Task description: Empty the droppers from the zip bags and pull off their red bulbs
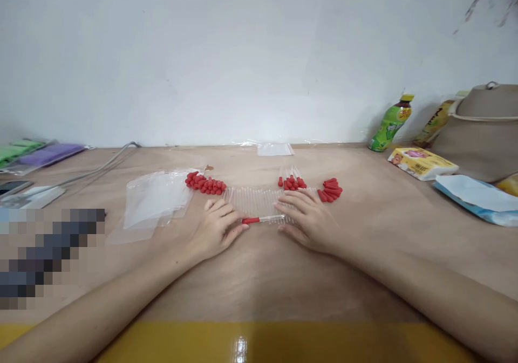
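Note:
A glass dropper with a red rubber bulb (251, 220) lies sideways between my two hands. My left hand (218, 227) pinches the bulb end between thumb and fingers. On the other side, my right hand (309, 220) has its thumb and fingers closed about the clear tube end. Behind and under it, a row of clear glass tubes (254, 200) lies side by side. Beyond my left hand is a pile of red rubber bulbs (205, 184). Several droppers with red bulbs (292, 182) lie past my right hand, and more loose red bulbs (331, 190) lie to their right.
Clear plastic bags (156, 201) are spread at left, near a grey cable (101, 166) and green and purple packs (50, 153). A small white bag (275, 149) lies by the wall. At right stand a green bottle (392, 124), a yellow tissue pack (423, 163) and a beige bag (477, 136).

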`<state>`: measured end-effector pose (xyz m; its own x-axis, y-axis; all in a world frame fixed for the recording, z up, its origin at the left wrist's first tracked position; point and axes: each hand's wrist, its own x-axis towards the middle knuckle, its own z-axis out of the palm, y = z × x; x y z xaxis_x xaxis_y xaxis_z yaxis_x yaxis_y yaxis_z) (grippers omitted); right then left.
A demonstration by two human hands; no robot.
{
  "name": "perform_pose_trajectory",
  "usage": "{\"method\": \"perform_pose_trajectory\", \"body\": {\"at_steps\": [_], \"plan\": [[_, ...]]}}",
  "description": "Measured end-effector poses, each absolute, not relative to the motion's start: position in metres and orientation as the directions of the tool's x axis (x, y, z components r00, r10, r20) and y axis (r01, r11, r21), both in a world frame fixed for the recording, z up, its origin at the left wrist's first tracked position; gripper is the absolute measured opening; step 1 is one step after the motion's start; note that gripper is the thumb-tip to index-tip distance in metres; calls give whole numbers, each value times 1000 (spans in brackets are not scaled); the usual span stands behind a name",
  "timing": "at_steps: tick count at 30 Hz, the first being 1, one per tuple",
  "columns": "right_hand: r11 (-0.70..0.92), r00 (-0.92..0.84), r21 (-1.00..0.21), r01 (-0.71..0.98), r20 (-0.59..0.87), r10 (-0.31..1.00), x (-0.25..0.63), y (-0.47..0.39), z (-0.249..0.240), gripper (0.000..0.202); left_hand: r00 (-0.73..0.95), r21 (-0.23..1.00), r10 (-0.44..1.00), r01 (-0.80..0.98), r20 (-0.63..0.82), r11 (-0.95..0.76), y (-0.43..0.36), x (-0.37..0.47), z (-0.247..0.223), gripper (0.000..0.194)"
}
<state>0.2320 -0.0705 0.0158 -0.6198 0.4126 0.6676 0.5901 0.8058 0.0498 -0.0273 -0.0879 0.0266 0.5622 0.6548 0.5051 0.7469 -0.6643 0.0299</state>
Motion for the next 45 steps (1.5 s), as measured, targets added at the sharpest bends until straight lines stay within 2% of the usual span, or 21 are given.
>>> {"method": "perform_pose_trajectory", "body": {"at_steps": [5,9,15,20,27,33,39,45], "plan": [[829,-602,19,559,697,390,218,-71,7,17,515,49,602,734,610,-677,-89,-20,16,16],[852,-574,-45,522,720,390,214,-71,1,16,555,52,553,675,621,-736,-88,-9,13,27],[891,-597,-103,442,707,378,213,-76,0,19,609,48,499,603,616,-796,-82,8,9,14],[893,-602,-59,446,719,349,212,-77,-5,27,593,-4,453,610,666,-793,-84,8,9,12],[913,-613,-42,406,729,306,212,-75,-8,27,638,-59,425,594,642,-802,-81,6,8,13],[929,-663,101,357,728,176,216,-73,0,23,693,-134,404,583,597,-801,-85,7,12,14],[919,-677,200,340,731,91,217,-75,6,20,711,-113,399,555,579,-824,-88,8,16,16],[912,-695,249,326,717,52,220,-78,7,18,714,-93,402,544,573,-834,-89,8,18,17]]}}
